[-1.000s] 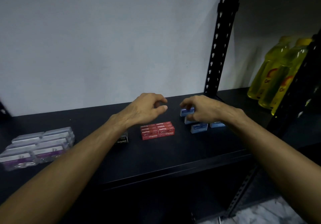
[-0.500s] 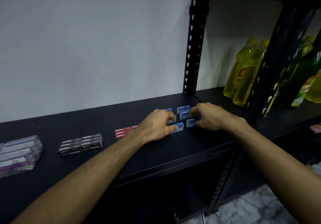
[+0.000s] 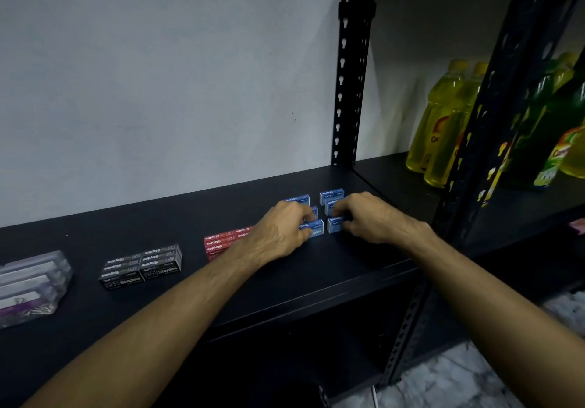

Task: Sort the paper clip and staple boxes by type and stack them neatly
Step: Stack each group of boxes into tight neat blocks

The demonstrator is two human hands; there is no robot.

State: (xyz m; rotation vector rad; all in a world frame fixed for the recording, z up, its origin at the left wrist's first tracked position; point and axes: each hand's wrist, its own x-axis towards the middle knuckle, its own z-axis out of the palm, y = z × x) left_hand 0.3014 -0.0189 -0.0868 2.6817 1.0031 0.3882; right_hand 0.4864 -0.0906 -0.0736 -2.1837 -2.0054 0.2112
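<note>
Several blue staple boxes point(image 3: 330, 196) lie in two short columns on the black shelf point(image 3: 316, 281). My left hand point(image 3: 280, 233) pinches the nearest box of the left column point(image 3: 315, 228). My right hand point(image 3: 368, 216) pinches the nearest box of the right column point(image 3: 335, 224). Red staple boxes point(image 3: 221, 240) lie flat just left of my left hand, partly hidden by the wrist. A block of black staple boxes point(image 3: 142, 265) sits farther left. Clear paper clip boxes point(image 3: 30, 284) are stacked at the far left edge.
A black perforated upright point(image 3: 349, 69) rises behind the blue boxes, and another stands at the right front point(image 3: 474, 141). Yellow bottles point(image 3: 443, 122) and green bottles point(image 3: 557, 141) stand on the neighbouring shelf to the right. A white wall backs the shelf.
My left hand moved right from above the red boxes onto the blue boxes, joining the right hand. The view panned right, so the black staple boxes came into sight.
</note>
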